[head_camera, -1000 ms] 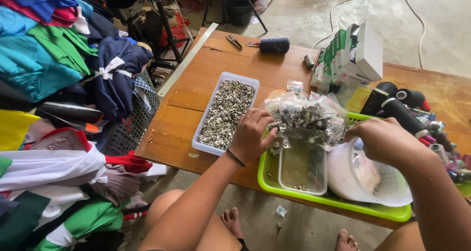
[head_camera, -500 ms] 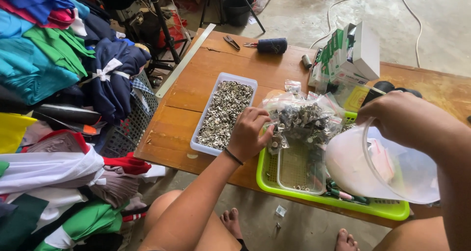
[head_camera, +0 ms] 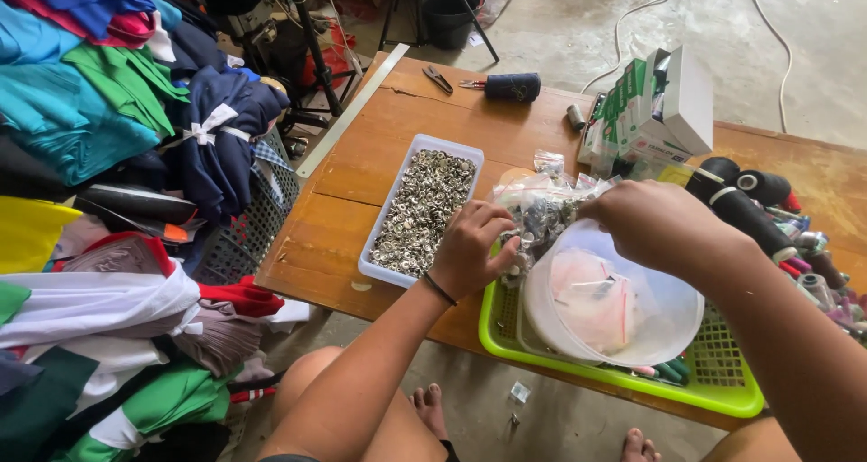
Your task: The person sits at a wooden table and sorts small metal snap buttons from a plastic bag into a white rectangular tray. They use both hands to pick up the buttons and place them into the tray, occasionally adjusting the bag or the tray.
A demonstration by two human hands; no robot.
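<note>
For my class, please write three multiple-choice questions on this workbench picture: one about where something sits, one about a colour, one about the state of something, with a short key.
1. Where is the white tray of small metal pieces?
A. on the wooden table, beside the left hand
B. on the floor
C. inside the green basket

2. What colour is the basket?
A. red
B. bright green
C. black

3. What are the hands doing?
A. both resting flat
B. both gripping the clear plastic bag
C. one holding scissors

Key: 1 A, the tray lies on the table next to the left hand. 2 B, its rim is lime green. 3 B, left hand and right hand pinch the clear plastic bag between them.
</note>
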